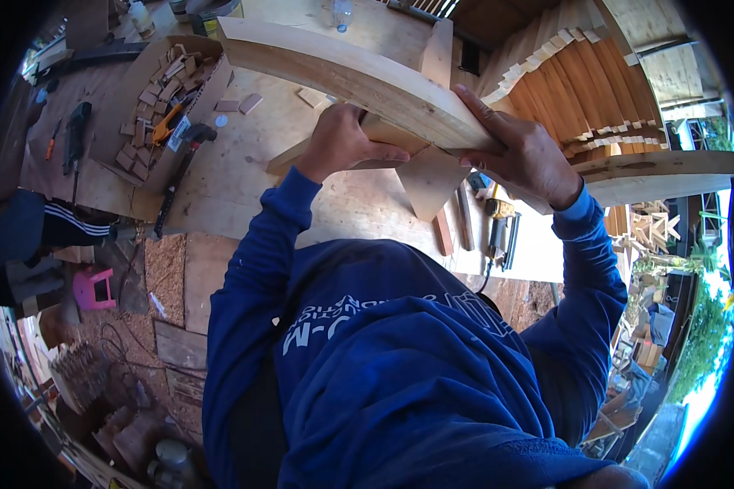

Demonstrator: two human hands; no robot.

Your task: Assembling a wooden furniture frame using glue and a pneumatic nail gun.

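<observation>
a long, gently curved board of pale wood (351, 69) sits slantwise above the far half of a light plywood counter (249, 196), joined or pressed against other pale pieces beneath it; whether they are fastened cannot be told. the right hand (526, 155) is partly closed around the board's nearer end, fingers stretched over its outer face and thumb tucked under, a spread that probably steadies the end from both sides. the left hand (338, 143) is curled with its thumb laid along a flat pale wooden crosspiece (391, 134) just below the board; its fingers go out of sight behind the wood, so how tightly they close cannot be told. gripping at two places well apart seems meant to keep the frame from tipping or twisting. between the hands, a tapered pale wooden leg-like piece (432, 183) points down toward the person's body. a yellow-and-black nail gun (499, 209) lies near the right forearm, likely left there to be within easy reach, beside narrow dark wooden strips (465, 216). to the left, an open brown cardboard box (110, 134) holds many small wooden blocks (151, 102), presumably gathered there so that they do not scatter. at the upper right, curved reddish-brown boards (583, 90) stand packed closely side by side, their matching shapes perhaps the reason they nest so tightly
</observation>
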